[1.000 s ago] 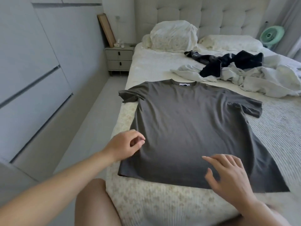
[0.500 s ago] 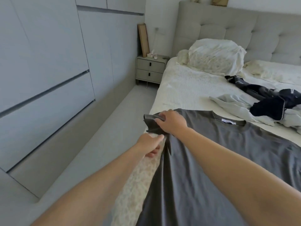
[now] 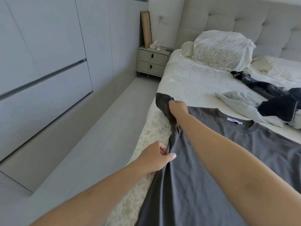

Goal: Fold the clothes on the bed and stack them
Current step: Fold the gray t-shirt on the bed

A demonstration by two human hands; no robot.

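Both hands pinching the gray shirt at the bed's left edge, right hand on the sleeve, left hand lower down; probably folding that side over next.

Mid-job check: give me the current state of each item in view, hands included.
Grey T-shirt: spread flat on the bed, left edge lifted, not yet folded.
Left hand: pinches the shirt's side edge.
Right hand: grips the shirt at the left sleeve.
Dark garment: crumpled, unfolded.
Light grey garment: crumpled, unfolded, partly under the dark one.
Nightstand: both drawers closed.
Pillow: propped against the headboard.
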